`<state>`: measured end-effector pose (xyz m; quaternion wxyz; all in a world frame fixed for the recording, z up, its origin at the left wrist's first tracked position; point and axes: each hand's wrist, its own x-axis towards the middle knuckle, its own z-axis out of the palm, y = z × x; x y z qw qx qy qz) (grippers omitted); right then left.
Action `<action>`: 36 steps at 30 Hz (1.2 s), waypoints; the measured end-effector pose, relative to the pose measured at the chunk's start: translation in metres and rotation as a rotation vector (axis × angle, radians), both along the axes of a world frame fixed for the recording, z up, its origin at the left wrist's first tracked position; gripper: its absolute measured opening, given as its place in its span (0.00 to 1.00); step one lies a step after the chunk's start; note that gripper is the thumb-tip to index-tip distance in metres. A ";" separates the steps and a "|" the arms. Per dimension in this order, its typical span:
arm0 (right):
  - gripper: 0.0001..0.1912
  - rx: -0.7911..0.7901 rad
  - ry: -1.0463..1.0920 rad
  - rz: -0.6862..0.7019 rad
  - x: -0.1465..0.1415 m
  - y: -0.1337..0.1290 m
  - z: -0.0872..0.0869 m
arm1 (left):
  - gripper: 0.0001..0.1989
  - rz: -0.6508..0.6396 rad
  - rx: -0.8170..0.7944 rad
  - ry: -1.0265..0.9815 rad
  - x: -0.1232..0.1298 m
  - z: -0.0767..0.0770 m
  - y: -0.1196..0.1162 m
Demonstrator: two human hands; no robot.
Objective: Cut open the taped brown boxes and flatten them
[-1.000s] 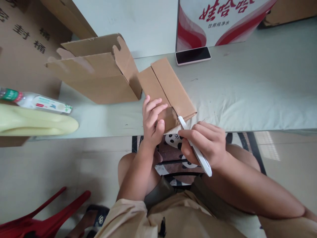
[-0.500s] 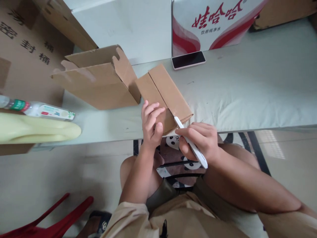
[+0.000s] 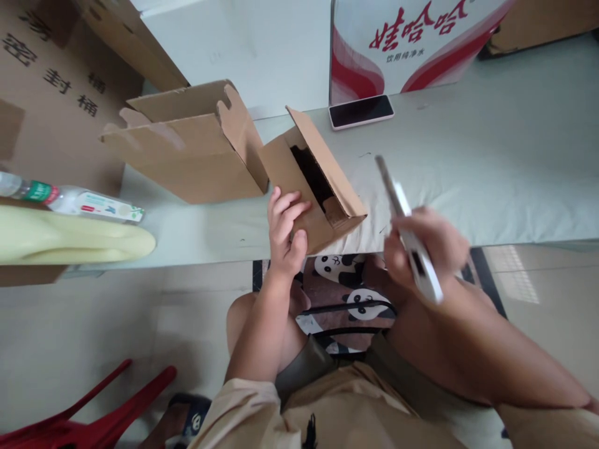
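Note:
A small brown cardboard box rests tilted at the front edge of the covered surface, with one flap raised and a dark gap showing along it. My left hand grips the near left side of this box, thumb and fingers against the cardboard. To the right of the box, in the air, my right hand is closed around a white utility knife. Its metal blade points up and away from me. Motion blurs the knife and the right hand.
A larger open-topped cardboard box stands left of the small one. Behind are a phone, a white box and a red-and-white carton. A plastic bottle and a pale yellow object lie at left.
My right hand has pulled the knife off the box seam, up and to the right, and the blade now shows. The box's right flap has lifted, opening a gap. My left hand stays put.

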<state>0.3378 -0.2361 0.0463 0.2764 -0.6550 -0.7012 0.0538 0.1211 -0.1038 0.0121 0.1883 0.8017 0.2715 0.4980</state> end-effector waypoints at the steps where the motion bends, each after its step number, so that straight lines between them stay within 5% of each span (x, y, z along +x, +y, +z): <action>1: 0.24 -0.045 -0.015 -0.025 0.003 0.006 -0.003 | 0.23 -0.001 0.007 -0.005 0.000 -0.001 0.001; 10: 0.33 -0.517 -0.128 -0.361 0.026 0.056 -0.025 | 0.23 -0.019 0.009 0.006 -0.004 -0.006 0.005; 15: 0.31 -0.500 -0.151 -0.449 0.020 0.058 -0.017 | 0.21 -0.039 -0.019 -0.065 -0.011 -0.009 0.010; 24: 0.25 -0.544 -0.046 -0.057 0.008 0.058 -0.026 | 0.20 -0.046 -0.206 -0.227 -0.035 -0.032 0.036; 27: 0.26 -0.431 0.118 0.065 0.011 0.058 -0.030 | 0.20 -0.062 -0.333 -0.334 -0.034 -0.037 0.036; 33: 0.32 -0.192 0.580 0.037 0.021 0.052 -0.029 | 0.28 -0.109 -0.823 -0.381 -0.023 -0.043 0.026; 36: 0.35 -0.150 0.687 0.056 0.021 0.049 -0.030 | 0.31 -0.174 -0.867 -0.241 -0.019 -0.041 0.021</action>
